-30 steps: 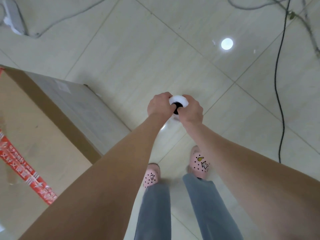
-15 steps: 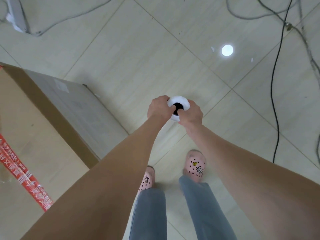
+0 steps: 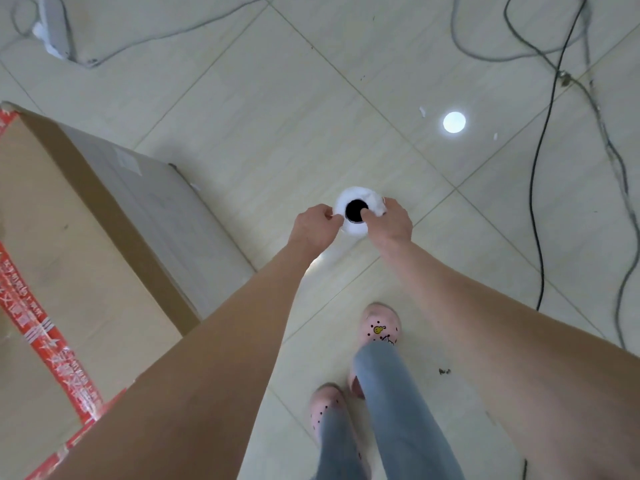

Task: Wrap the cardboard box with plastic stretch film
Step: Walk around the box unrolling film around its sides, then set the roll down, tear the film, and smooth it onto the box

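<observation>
A white roll of stretch film (image 3: 360,202) with a dark core hole stands upright, seen from above, held out in front of me. My right hand (image 3: 389,225) grips its right side, with the thumb in the core hole. My left hand (image 3: 313,226) pinches its left edge. The large cardboard box (image 3: 79,258) stands to my left, with red printed tape across its top. Its side face looks grey and filmy, covered with film. The stretch of film between roll and box is too faint to make out.
Black and grey cables (image 3: 540,174) trail over the tiled floor on the right. A white power strip (image 3: 52,26) lies at the top left. My feet in pink clogs (image 3: 381,323) stand below the roll. A bright light reflection (image 3: 454,122) shows on the tiles.
My feet have stepped: the right foot is now ahead and the left behind. The roll and both hands have stayed together in front of me, and the box has slid slightly left in view.
</observation>
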Motion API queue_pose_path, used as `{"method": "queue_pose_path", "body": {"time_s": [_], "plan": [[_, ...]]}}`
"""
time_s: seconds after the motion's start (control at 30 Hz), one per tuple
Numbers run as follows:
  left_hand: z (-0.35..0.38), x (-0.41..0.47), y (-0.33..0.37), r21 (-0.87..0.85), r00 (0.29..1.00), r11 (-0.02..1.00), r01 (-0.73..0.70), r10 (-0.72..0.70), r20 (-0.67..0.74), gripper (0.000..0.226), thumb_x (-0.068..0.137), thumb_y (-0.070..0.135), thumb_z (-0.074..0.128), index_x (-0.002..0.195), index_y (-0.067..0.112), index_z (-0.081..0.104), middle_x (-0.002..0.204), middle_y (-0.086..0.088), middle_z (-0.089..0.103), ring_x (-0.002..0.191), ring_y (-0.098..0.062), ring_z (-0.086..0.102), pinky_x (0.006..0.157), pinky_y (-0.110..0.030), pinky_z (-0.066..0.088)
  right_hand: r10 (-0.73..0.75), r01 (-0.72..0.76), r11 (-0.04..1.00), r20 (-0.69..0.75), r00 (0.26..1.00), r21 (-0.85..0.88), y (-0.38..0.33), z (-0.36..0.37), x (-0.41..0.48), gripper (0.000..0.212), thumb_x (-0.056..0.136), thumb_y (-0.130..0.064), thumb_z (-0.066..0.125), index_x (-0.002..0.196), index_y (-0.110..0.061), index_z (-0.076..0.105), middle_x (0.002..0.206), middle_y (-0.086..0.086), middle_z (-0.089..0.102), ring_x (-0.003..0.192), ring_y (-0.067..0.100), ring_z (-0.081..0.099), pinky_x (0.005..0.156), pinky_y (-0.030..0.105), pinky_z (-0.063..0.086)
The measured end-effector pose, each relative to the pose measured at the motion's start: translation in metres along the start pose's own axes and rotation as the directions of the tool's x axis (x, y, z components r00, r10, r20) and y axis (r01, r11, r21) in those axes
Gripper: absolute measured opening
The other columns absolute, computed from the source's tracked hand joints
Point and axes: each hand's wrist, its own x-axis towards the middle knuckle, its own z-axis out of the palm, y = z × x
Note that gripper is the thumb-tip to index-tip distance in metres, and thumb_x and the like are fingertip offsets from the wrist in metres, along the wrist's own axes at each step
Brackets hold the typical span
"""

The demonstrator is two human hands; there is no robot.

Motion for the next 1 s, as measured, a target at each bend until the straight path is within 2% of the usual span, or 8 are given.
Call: {"method": "queue_pose_path", "body": {"time_s": [0.13,0.2,0.3,0.43,0.57,0.67,0.83,1.0], "plan": [[0.006,-0.015,-0.017,0.091,1.0,0.996,-0.022,0.021,0.009,0.051,0.087,0.032,0.055,0.135,0.016,0.046,0.126,0.0,0.056,0.115,-0.02,0.053,0.093,-0.032,0.045,-0.032,0.032,0.999,-0.017,0.999,-0.025,0.008,0.0,-0.008,0.043,0.091,-0.028,0.056,0.13,-0.012,0.049,0.123,0.006,0.059,0.112,0.025,0.056,0.08,0.025,0.039],[0.006,-0.024,-0.03,0.2,0.999,0.979,-0.036,0.038,-0.005,0.057,0.087,0.033,0.057,0.139,0.018,0.04,0.135,0.0,0.051,0.122,-0.021,0.049,0.096,-0.033,0.043,-0.022,0.021,1.0,-0.044,0.999,-0.023,0.019,-0.001,-0.017,0.047,0.091,-0.029,0.055,0.134,-0.013,0.044,0.126,0.007,0.058,0.115,0.024,0.055,0.085,0.027,0.04],[0.008,-0.043,-0.048,0.24,0.993,0.97,-0.032,0.059,-0.104,0.059,0.087,0.034,0.057,0.141,0.018,0.038,0.138,0.0,0.048,0.123,-0.021,0.048,0.093,-0.033,0.042,-0.034,0.028,0.996,-0.058,0.998,-0.09,0.039,0.001,-0.037,0.052,0.092,-0.029,0.054,0.139,-0.012,0.038,0.134,0.012,0.051,0.121,0.027,0.051,0.096,0.033,0.04],[0.017,-0.071,-0.064,0.261,0.971,0.965,-0.035,0.095,-0.219,0.061,0.088,0.032,0.055,0.142,0.015,0.034,0.137,-0.004,0.045,0.121,-0.024,0.048,0.092,-0.037,0.043,-0.142,0.124,0.972,-0.075,0.987,-0.2,0.059,0.002,-0.065,0.049,0.092,-0.027,0.054,0.138,-0.014,0.039,0.135,0.011,0.047,0.118,0.027,0.052,0.084,0.028,0.038],[0.034,-0.09,-0.08,0.27,0.953,0.961,-0.055,0.131,-0.273,0.06,0.089,0.028,0.053,0.143,0.014,0.031,0.14,-0.006,0.04,0.124,-0.025,0.044,0.094,-0.039,0.042,-0.264,0.235,0.918,-0.048,0.963,-0.319,0.076,0.005,-0.079,0.048,0.091,-0.023,0.055,0.136,-0.016,0.041,0.136,0.01,0.044,0.122,0.026,0.049,0.095,0.034,0.041],[0.05,-0.094,-0.097,0.287,0.936,0.956,-0.05,0.145,-0.319,0.06,0.089,0.026,0.053,0.144,0.013,0.03,0.141,-0.007,0.039,0.125,-0.026,0.043,0.096,-0.037,0.04,-0.303,0.285,0.899,-0.003,0.953,-0.332,0.087,0.018,-0.08,0.047,0.091,-0.022,0.054,0.136,-0.016,0.041,0.135,0.01,0.044,0.122,0.026,0.048,0.095,0.035,0.041],[0.076,-0.09,-0.114,0.345,0.846,0.939,-0.005,0.187,-0.498,0.061,0.088,0.023,0.054,0.143,0.013,0.031,0.139,-0.006,0.041,0.125,-0.025,0.043,0.103,-0.033,0.033,-0.353,0.358,0.871,0.079,0.932,-0.337,0.116,0.031,-0.068,0.046,0.091,-0.022,0.054,0.135,-0.017,0.042,0.133,0.009,0.045,0.118,0.026,0.05,0.091,0.035,0.043],[0.088,-0.056,-0.106,0.422,0.733,0.906,-0.044,0.316,-0.602,0.065,0.087,0.035,0.056,0.144,0.016,0.03,0.14,-0.003,0.04,0.131,-0.021,0.036,0.111,-0.033,0.023,-0.443,0.421,0.842,0.014,0.896,-0.338,0.114,0.019,-0.021,0.047,0.089,-0.023,0.058,0.133,-0.014,0.044,0.132,0.011,0.045,0.119,0.028,0.049,0.095,0.035,0.041]]}}
